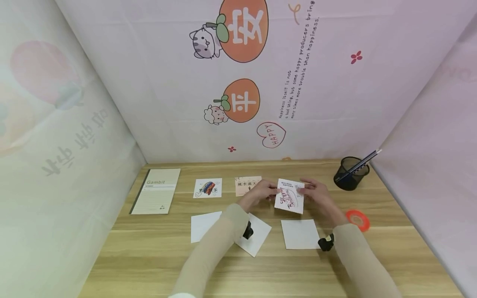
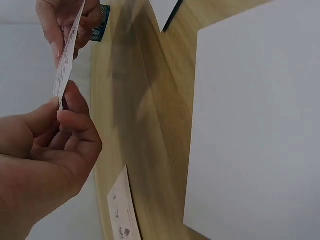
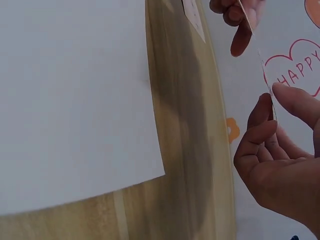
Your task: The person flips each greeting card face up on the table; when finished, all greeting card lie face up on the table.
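Observation:
Both hands hold a white "Happy Birthday" card (image 1: 289, 196) above the table, tilted, its printed side toward the head camera. My left hand (image 1: 262, 191) pinches its left edge between thumb and fingers; my right hand (image 1: 315, 193) pinches the right edge. In the left wrist view the card (image 2: 69, 55) shows nearly edge-on, with the left hand (image 2: 55, 150) below it. The right wrist view has the right hand (image 3: 280, 150) gripping the thin card edge. Beside the left hand, a peach card with printed characters (image 1: 244, 186) lies partly covered.
Blank white sheets lie nearer: a left one (image 1: 203, 223), a turned middle one (image 1: 257, 236) and a right one (image 1: 301, 234). A colourful printed card (image 1: 207, 188) and a notebook (image 1: 155, 192) are at left. At right stand a black mesh pen cup (image 1: 346, 182) and a red tape roll (image 1: 358, 219).

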### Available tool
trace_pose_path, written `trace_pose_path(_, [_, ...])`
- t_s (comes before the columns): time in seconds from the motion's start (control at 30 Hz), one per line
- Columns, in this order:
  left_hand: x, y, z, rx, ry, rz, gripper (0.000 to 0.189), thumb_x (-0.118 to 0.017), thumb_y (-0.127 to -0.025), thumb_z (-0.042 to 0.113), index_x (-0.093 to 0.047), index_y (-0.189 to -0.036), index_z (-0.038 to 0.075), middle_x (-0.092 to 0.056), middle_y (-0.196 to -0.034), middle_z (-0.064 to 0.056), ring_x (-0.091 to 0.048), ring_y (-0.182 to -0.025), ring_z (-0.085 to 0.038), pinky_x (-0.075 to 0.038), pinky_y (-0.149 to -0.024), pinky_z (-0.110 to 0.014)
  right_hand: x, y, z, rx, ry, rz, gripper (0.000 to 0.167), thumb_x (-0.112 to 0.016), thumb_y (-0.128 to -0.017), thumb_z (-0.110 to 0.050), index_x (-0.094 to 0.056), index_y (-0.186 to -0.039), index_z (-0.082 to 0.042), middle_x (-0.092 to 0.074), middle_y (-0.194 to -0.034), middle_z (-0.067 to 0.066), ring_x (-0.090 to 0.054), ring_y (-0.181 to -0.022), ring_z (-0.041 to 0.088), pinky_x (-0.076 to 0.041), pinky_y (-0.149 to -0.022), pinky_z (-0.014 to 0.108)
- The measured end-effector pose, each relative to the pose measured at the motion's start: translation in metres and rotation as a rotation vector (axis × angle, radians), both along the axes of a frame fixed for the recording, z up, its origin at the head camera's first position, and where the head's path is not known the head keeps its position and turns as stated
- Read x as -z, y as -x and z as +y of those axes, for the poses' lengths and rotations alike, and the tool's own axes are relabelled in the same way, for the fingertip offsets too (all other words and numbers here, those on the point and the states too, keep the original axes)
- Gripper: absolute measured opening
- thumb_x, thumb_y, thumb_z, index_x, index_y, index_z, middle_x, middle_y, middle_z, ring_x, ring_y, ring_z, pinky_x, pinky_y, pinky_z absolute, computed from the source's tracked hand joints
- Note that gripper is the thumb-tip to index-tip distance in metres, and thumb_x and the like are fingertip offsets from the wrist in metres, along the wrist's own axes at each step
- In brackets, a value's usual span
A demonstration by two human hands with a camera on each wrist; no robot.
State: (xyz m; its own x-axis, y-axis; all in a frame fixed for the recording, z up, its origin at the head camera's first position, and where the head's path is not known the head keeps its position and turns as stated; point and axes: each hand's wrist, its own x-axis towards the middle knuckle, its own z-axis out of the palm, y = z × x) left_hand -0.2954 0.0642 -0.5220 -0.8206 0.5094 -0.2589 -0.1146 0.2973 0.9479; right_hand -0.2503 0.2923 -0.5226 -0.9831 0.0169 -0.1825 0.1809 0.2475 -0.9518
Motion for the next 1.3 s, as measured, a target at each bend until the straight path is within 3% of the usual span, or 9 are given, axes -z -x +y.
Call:
trace_pose_path(0.1, [-0.003,0.002,0.001,0.078,0.043,0.032,0.019,-0.058,-0.096,0.012,-0.07,-0.106,0.001,-0.063,-0.075,-0.002,-0.05,-0.062,-0.011,-0.041,-0.054,-0.024,-0.003,0.001,0.003,-0.014,-0.062,-0.001,0.056,-0.071,-0.087,-0.017,-0.05,-0.136,0.0,-0.064,-0.107,0.005,-0.057,-0.08,0.01,-0.048,-0.063,0.025])
trace_pose_path(0.23, [-0.003,0.004,0.001,0.054,0.014,0.059,0.023,-0.059,-0.096,0.015,-0.069,-0.112,0.002,-0.064,-0.078,-0.001,-0.05,-0.062,-0.011,-0.042,-0.055,-0.025,-0.004,0.001,0.006,0.008,-0.116,-0.012,0.049,-0.072,-0.087,-0.021,-0.058,-0.129,0.001,-0.066,-0.109,0.006,-0.057,-0.082,0.009,-0.05,-0.069,0.028])
trace_pose_path(0.37, [0.002,0.004,0.003,-0.054,-0.084,0.02,0.031,-0.061,-0.095,0.013,-0.063,-0.123,0.001,-0.067,-0.084,-0.003,-0.055,-0.062,-0.012,-0.047,-0.059,-0.029,0.0,0.0,0.008,0.105,-0.095,-0.011,0.047,-0.073,-0.086,-0.019,-0.059,-0.125,0.003,-0.068,-0.094,-0.001,-0.058,-0.074,0.005,-0.052,-0.069,0.03])
trace_pose_path(0.53, [0.008,0.0,0.01,-0.251,-0.279,-0.087,0.049,-0.063,-0.09,0.001,-0.047,-0.137,-0.004,-0.069,-0.092,-0.013,-0.062,-0.068,-0.014,-0.056,-0.067,-0.028,0.003,0.002,0.008,0.204,-0.064,0.005,0.044,-0.071,-0.088,-0.016,-0.057,-0.123,0.007,-0.064,-0.075,-0.006,-0.061,-0.069,0.009,-0.052,-0.063,0.026])
trace_pose_path(0.67, [0.011,-0.004,0.021,-0.379,-0.364,-0.121,0.063,-0.062,-0.087,-0.007,-0.035,-0.143,-0.006,-0.068,-0.097,-0.017,-0.064,-0.07,-0.014,-0.057,-0.066,-0.025,0.001,0.004,0.003,0.234,-0.194,0.052,0.043,-0.068,-0.09,-0.02,-0.058,-0.122,0.006,-0.067,-0.076,0.006,-0.063,-0.068,0.016,-0.05,-0.058,0.023])
trace_pose_path(0.77, [0.011,-0.007,0.028,-0.406,-0.299,-0.079,0.053,-0.064,-0.084,-0.009,-0.044,-0.134,-0.011,-0.067,-0.092,-0.014,-0.065,-0.071,-0.018,-0.057,-0.065,-0.024,0.0,0.006,0.0,0.229,-0.341,0.101,0.04,-0.067,-0.09,-0.022,-0.061,-0.119,0.005,-0.067,-0.082,0.015,-0.06,-0.068,0.019,-0.045,-0.056,0.024])
trace_pose_path(0.9, [0.011,-0.007,0.037,-0.383,-0.176,-0.024,0.015,-0.066,-0.083,-0.009,-0.057,-0.093,-0.012,-0.064,-0.075,-0.008,-0.069,-0.076,-0.029,-0.058,-0.065,-0.027,0.002,0.012,-0.001,0.208,-0.48,0.154,0.037,-0.065,-0.09,-0.02,-0.063,-0.115,0.007,-0.064,-0.088,0.019,-0.056,-0.072,0.022,-0.043,-0.058,0.028])
trace_pose_path(1.07, [0.011,-0.006,0.043,-0.382,-0.115,-0.015,0.015,-0.065,-0.08,-0.014,-0.06,-0.094,-0.014,-0.062,-0.065,-0.009,-0.069,-0.073,-0.032,-0.058,-0.067,-0.031,0.005,0.015,-0.003,0.179,-0.55,0.13,0.037,-0.063,-0.091,-0.022,-0.063,-0.114,0.006,-0.065,-0.094,0.02,-0.058,-0.079,0.028,-0.044,-0.061,0.033])
trace_pose_path(1.3, [0.009,0.001,0.046,-0.39,-0.034,0.002,0.029,-0.066,-0.078,-0.015,-0.06,-0.106,-0.017,-0.059,-0.063,-0.007,-0.061,-0.056,-0.019,-0.059,-0.064,-0.033,0.01,0.015,0.002,0.066,-0.52,0.06,0.042,-0.061,-0.093,-0.021,-0.058,-0.122,0.01,-0.062,-0.111,0.028,-0.06,-0.092,0.034,-0.049,-0.073,0.037])
